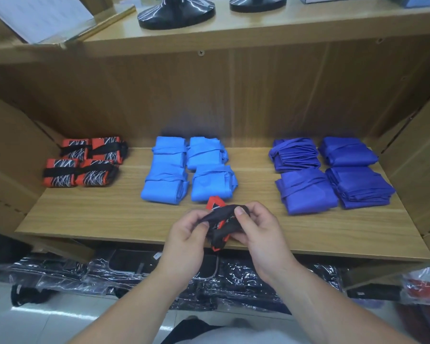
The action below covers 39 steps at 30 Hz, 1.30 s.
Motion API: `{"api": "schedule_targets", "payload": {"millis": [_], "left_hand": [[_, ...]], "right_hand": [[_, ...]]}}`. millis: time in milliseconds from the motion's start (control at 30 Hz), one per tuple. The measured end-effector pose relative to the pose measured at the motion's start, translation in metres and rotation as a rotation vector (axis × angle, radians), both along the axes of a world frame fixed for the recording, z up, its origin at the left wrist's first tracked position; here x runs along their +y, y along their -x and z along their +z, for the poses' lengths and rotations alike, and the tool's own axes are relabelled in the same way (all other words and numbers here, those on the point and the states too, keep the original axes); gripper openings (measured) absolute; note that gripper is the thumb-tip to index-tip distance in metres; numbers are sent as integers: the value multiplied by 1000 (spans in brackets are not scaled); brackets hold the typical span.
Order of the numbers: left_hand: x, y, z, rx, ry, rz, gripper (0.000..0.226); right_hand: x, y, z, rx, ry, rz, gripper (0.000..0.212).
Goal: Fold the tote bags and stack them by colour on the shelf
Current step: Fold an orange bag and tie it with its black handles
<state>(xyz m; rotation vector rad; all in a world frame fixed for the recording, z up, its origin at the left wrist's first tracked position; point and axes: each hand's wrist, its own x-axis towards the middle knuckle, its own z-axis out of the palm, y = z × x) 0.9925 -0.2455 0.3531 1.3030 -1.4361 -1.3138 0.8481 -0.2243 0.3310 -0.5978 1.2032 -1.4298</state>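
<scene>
Centrally, low in the frame, left hand (188, 234) and right hand (257, 229) fingers pinch a folded black-and-orange tote bag (221, 224) above the shelf (109, 214).

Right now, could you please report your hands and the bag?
Left grip and right grip both hold the orange-and-black bag, part-folded, above the shelf front. Matching pile far left. Light-blue bags just behind.
</scene>
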Motion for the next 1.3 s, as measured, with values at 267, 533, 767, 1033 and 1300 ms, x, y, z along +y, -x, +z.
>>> {"api": "schedule_targets", "payload": {"millis": [267,533,767,1033,1300], "left_hand": [[-8,-4,6,50,-39,-44,18],[-8,-3,4,186,-152,-76,31],[-15,-12,13,343,-275,-107,26],[-16,-11,16,202,-220,-174,19],[-11,1,23,129,-181,-135,52]], "right_hand": [[6,1,-3,-202,53,98,31],[-6,6,-8,-141,-16,35,32],[-6,3,-3,-99,14,79,35],[-7,-1,3,0,37,33,17],[-13,-9,2,153,30,-58,30]]}}
